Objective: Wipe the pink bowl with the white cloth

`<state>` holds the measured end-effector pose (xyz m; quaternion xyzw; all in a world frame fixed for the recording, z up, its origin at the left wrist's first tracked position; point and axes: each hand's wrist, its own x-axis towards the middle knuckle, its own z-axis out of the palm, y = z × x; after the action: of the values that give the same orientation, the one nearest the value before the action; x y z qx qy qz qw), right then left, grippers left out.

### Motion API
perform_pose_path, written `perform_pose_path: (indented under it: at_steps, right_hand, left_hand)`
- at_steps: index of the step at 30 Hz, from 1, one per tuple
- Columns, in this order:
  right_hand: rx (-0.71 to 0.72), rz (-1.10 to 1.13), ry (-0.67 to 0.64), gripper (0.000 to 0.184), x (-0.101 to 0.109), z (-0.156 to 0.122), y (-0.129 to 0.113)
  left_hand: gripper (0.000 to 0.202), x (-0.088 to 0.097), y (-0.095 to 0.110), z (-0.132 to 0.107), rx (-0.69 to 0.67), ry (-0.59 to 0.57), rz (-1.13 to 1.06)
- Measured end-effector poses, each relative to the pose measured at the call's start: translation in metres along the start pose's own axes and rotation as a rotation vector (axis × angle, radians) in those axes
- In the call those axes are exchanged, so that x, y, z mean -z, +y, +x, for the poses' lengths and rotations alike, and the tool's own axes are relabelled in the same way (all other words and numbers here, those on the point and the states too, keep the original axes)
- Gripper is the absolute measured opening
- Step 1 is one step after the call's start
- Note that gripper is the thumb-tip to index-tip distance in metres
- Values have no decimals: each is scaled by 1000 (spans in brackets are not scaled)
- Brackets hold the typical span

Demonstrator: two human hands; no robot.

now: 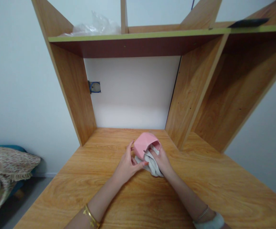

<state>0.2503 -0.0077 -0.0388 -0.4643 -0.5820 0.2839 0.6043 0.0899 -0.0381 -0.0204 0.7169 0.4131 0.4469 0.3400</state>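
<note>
Just below the middle of the frame, a pink cup [144,143] lies tipped on its side over the wooden desk [200,190], held between both hands. The left hand [126,165] cradles it from the lower left, fingers wrapped round the wall and the thumb closed against the lower side. The right hand [161,160] is closed round a bunched white cloth [152,163], which is pressed into and under the cup's mouth; its fingertips are hidden by cloth and cup, so how far they reach inside cannot be told. This looks like wiping the cup, and to do it well the left hand should hold the wall steady without squeezing, while the right works the cloth round the inner wall and rim and keeps a thick fold between fingers and cup so nothing slips. The cup's long axis runs from base to mouth, slanting from the upper left down towards the lower right, with the opening facing the right hand and the base turned up and away towards the back panel of the desk. Higher up, a clear plastic bag [97,25] sits on the shelf [138,35] at upper left.
</note>
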Motion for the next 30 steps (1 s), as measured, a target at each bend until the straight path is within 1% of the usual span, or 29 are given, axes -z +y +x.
perform_pose_path:
  at_steps: [3, 7, 11, 15, 17, 20, 22, 26, 28, 30]
  right_hand:
    - [-10, 37, -20, 48, -2, 0, 3]
    - [-53, 34, -18, 57, -4, 0, 6]
    - [-94, -78, -5, 70, -2, 1, 6]
    - [-102, -223, 9, 76, 5, 3, 0]
    - [-77, -294, 9, 76, 8, 3, -5]
    - [-56, -399, -24, 74, 11, 2, -14]
    - [-66, -443, -42, 72, 11, 0, -18]
    - [-80, -402, -100, 66, 9, -1, -13]
    - [-77, -351, -142, 63, 8, -2, -8]
    - [-75, -318, -153, 61, 6, -2, -3]
  left_hand:
    - [67, -2, 0, -1, 0, -40, -30]
    - [67, -2, 2, -2, -1, 2, 29]
    - [63, -1, 4, -2, 4, 37, 128]
    - [58, 3, 7, -2, -46, 77, 221]
    - [55, 5, 8, -2, -34, 76, 268]
    - [53, 7, 10, -3, -2, 75, 318]
    - [53, 8, 11, -4, -21, 74, 323]
    - [59, 9, 13, -5, -72, 46, 336]
    - [63, 9, 13, -5, -62, 46, 351]
    - [64, 10, 11, -4, -42, 48, 364]
